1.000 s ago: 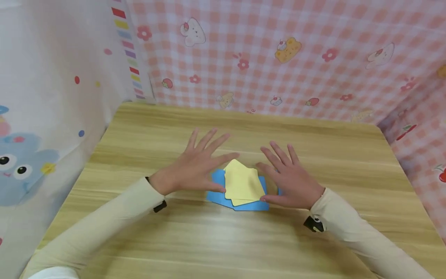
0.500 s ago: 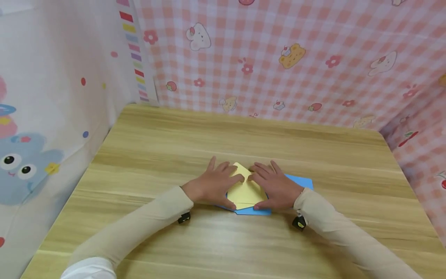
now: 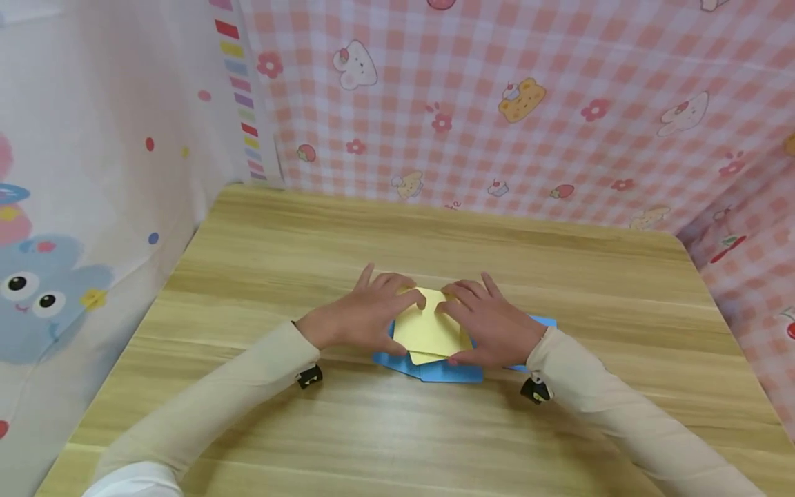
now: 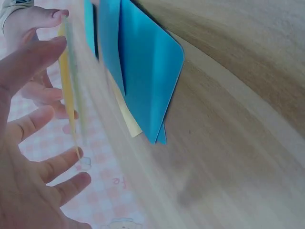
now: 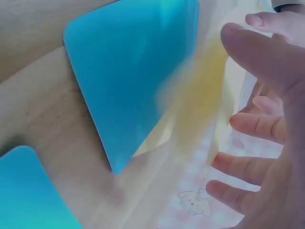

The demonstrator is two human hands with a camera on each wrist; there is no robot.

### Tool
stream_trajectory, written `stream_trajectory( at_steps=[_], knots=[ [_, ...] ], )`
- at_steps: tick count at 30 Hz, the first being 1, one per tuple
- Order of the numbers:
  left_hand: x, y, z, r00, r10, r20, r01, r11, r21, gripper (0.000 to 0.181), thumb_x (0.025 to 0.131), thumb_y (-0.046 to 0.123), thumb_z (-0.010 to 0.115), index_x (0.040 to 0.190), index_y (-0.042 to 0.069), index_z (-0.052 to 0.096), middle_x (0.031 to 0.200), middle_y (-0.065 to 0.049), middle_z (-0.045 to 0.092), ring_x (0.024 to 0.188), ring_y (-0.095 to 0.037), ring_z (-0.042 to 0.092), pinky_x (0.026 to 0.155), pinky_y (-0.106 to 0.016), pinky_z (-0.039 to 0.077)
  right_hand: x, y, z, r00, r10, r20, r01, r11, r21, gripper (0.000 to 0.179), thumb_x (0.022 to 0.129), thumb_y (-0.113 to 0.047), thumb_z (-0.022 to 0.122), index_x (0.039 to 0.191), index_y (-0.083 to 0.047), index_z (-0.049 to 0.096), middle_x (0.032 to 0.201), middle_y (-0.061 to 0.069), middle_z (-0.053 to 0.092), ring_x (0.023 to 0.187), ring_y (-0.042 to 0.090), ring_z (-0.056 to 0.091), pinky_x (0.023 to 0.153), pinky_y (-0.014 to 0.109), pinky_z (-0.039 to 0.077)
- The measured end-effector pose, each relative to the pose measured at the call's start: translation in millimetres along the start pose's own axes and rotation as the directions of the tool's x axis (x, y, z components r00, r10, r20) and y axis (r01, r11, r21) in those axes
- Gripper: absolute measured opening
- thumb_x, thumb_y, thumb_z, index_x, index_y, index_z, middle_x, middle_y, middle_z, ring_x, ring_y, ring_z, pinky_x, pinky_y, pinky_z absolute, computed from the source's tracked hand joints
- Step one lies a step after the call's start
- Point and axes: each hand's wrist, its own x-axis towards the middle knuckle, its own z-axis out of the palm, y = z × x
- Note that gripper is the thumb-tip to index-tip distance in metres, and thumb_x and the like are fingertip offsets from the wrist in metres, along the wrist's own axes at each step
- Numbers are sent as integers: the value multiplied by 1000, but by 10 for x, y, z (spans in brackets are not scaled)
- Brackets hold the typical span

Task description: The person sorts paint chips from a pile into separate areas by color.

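Yellow cards (image 3: pixel 428 331) with rounded corners are held between both hands, raised over blue cards (image 3: pixel 450 373) on the table. My left hand (image 3: pixel 366 316) grips their left edge, thumb near and fingers far. On the opposite edge, my right hand (image 3: pixel 493 323) holds in the same way. Seen edge-on in the left wrist view, the yellow cards (image 4: pixel 67 76) stand clear of the blue cards (image 4: pixel 152 62). In the right wrist view one yellow card (image 5: pixel 195 105) is blurred, tilting below the held ones. A further yellow card (image 5: pixel 159 133) pokes out from under a blue card (image 5: pixel 124 71).
Another blue card (image 3: pixel 544 322) lies to the right, partly hidden behind my right hand and sleeve. The wooden table (image 3: pixel 348 442) ends at a pink checked cloth (image 3: pixel 466 145) behind and a white printed cloth (image 3: pixel 118 172) at left. Each wrist wears a small black camera (image 3: pixel 535 391).
A second ago both hands were spread apart beside the yellow cards. They have closed in on the cards' two sides and lifted them off the blue ones.
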Motion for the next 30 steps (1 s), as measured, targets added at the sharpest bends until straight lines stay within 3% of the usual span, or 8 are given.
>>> stream_trajectory(
  at_steps=[5,8,14,19,25,28,30],
  knots=[
    [20,-41,26,1000,17,11,-16,999,-46,63,74,51,75,125,27,45,141,-3,37,135,-27,29,107,-66,4,14,-4,-18,1000,5,23,-5,1000,-9,74,73,-60,71,126,-13,48,136,14,45,129,33,36,100,70,20],
    [-72,-119,-23,1000,10,1,-10,999,-52,64,73,50,76,125,28,46,144,-4,36,137,-27,25,107,-66,2,99,-52,-25,1000,2,1,-2,1000,0,70,77,-59,67,127,-14,47,137,13,44,130,32,35,101,70,19],
    [-635,-503,-247,998,-63,-28,61,996,-68,65,69,43,82,123,29,49,148,-7,35,140,-33,19,105,-67,-2,723,-392,-43,998,-49,-47,46,997,-67,68,79,-64,61,129,-18,49,137,13,43,131,34,34,102,70,18],
    [-972,-797,-141,995,-101,-3,100,991,-88,63,67,37,84,120,28,51,146,-9,37,139,-35,22,103,-69,2,1154,-650,173,998,-49,39,53,993,-105,66,77,-69,59,126,-26,49,134,11,44,131,33,35,101,71,19],
    [-1098,-937,44,993,-108,43,109,993,-38,60,67,37,84,119,26,55,144,-13,38,136,-41,26,101,-72,7,1323,-766,419,989,-27,146,43,993,-107,69,76,-73,55,129,-29,48,135,10,44,129,32,34,100,70,22],
    [-1098,-920,32,993,-106,46,105,994,15,64,67,42,83,122,25,53,146,-14,36,136,-43,25,101,-72,9,1305,-720,388,988,-51,148,67,992,-108,69,77,-73,54,132,-31,47,138,9,42,131,31,32,101,69,22],
    [-1054,-848,-34,996,-94,15,93,994,49,69,68,49,81,125,25,52,148,-14,34,137,-42,23,101,-72,10,1213,-642,280,988,-71,139,84,993,-89,69,79,-71,55,133,-30,47,139,10,41,134,32,30,102,68,20]
  ],
)
